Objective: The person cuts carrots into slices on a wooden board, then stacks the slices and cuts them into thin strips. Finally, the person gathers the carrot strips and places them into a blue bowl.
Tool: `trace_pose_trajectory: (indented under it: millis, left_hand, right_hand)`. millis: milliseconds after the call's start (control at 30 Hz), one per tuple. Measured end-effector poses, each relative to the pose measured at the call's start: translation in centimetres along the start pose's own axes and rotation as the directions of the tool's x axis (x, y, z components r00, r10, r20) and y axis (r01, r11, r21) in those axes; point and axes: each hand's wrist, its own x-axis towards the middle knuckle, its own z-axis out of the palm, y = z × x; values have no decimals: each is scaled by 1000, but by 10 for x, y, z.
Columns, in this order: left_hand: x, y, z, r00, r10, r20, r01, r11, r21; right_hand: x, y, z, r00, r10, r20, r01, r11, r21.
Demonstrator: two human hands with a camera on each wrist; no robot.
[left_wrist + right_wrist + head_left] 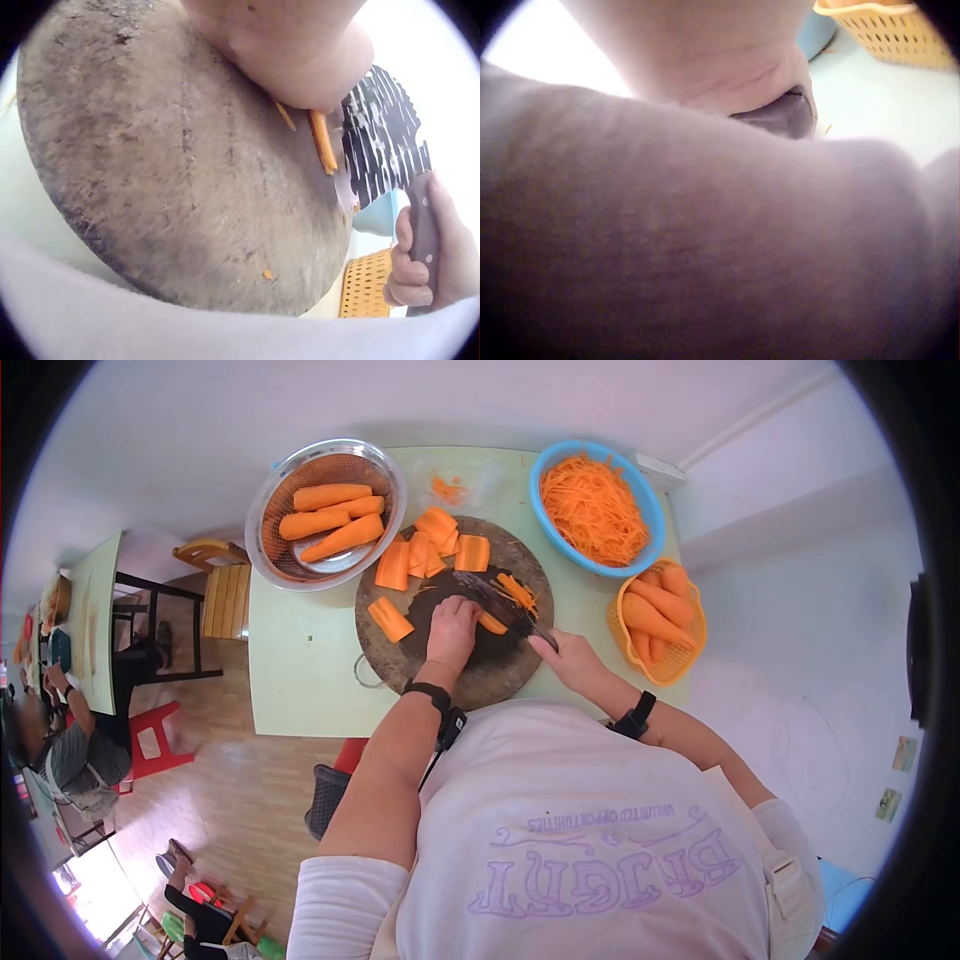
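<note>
On the round wooden chopping board [385, 665], my left hand [453, 630] holds down a piece of carrot [491, 623] with bent fingers. Its fingertips are mostly hidden in the left wrist view, where orange carrot sticks [322, 142] poke out below the hand. My right hand [578, 662] grips a cleaver by its dark riveted handle [424, 232]. The broad dark blade [381, 131], streaked with light marks, stands right beside the left hand. Cut carrot strips [517, 592] lie past the blade. Several flat-sided carrot pieces [392, 566] rest on the board's far left part.
A metal bowl [257, 510] with whole peeled carrots stands at the table's back left. At the back right is a blue basin [538, 510] heaped with shredded carrot. A yellow basket [668, 672] of carrots sits near the right edge. A wooden chair [226, 600] stands left of the table.
</note>
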Motion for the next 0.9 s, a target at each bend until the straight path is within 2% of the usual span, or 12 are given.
trace_pose_trajectory:
  millis: [133, 367, 633, 767, 833, 900]
  left_hand:
    - [0, 1, -1, 999, -38, 29, 37, 999, 20]
    - [0, 1, -2, 1000, -25, 18, 25, 1000, 5]
    - [-1, -3, 2, 998, -51, 21, 51, 999, -11]
    - [0, 0, 2, 999, -49, 4, 49, 999, -3]
    - [-1, -3, 2, 1000, -25, 10, 25, 999, -22]
    - [1, -2, -1, 1000, -28, 6, 28, 999, -33]
  right_hand:
    - [-3, -7, 1, 999, -31, 18, 32, 998, -51]
    - [0, -5, 1, 998, -39, 47, 43, 995, -87]
    - [11, -16, 7, 996, 18, 90, -8, 994, -109]
    - [17, -1, 13, 999, 17, 38, -12, 993, -121]
    - [19, 9, 14, 998, 54, 41, -55, 998, 9]
    - [16, 13, 10, 998, 60, 28, -61, 997, 56]
